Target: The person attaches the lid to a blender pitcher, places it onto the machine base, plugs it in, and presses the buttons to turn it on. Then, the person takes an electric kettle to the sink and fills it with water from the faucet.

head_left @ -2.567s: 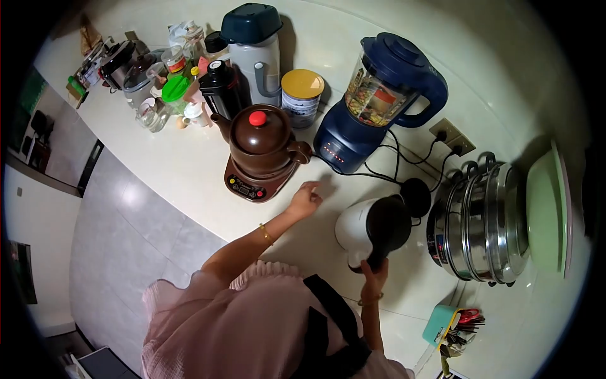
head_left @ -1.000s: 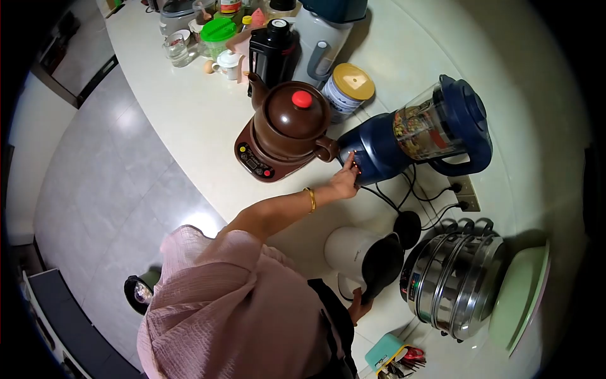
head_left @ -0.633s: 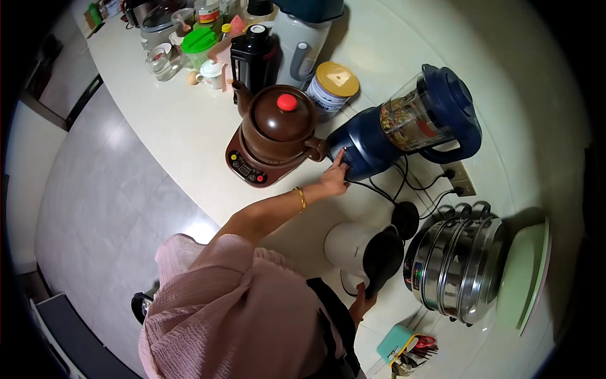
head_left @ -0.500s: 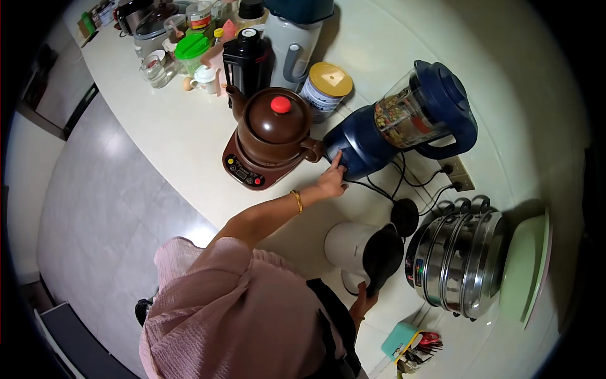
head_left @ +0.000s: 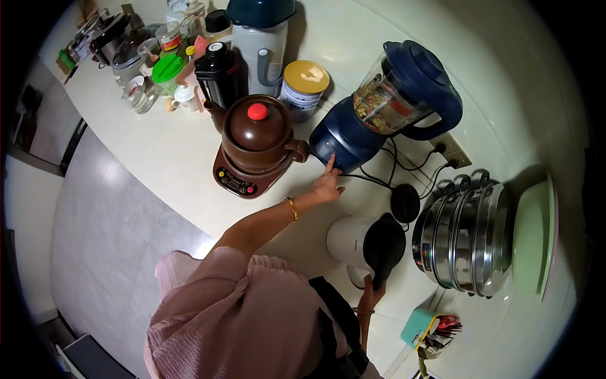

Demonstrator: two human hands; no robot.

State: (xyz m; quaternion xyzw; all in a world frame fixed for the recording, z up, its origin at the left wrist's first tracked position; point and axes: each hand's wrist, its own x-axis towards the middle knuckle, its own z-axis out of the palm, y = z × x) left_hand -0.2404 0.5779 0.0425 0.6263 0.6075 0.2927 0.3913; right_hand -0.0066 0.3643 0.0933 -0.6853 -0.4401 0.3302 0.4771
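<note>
My left hand [head_left: 327,184], with a gold bracelet on the wrist, stretches its index finger onto the front panel of a dark blue blender [head_left: 346,136]. The thumb stands apart, and nothing is held. Chopped, mixed pieces show inside the blender's clear jug [head_left: 383,104], under its lid. My right hand [head_left: 372,294] is closed at the handle of a white electric kettle [head_left: 346,240] with a black top; some fingers are hidden. The kettle is off its round black base [head_left: 405,203]. Whether it rests on the counter I cannot tell.
A brown teapot [head_left: 255,142] sits on its heating base [head_left: 237,183] left of the blender. Behind stand a yellow-lidded can [head_left: 304,88] and a grey pitcher [head_left: 252,60]. A steel steamer [head_left: 464,237], green basin [head_left: 533,234], and teal utensil holder [head_left: 418,325] are at right. Cords run to wall sockets [head_left: 451,148].
The camera view has shifted slightly. My left index finger is still on the blender's panel, and my right hand is still at the kettle's handle.
</note>
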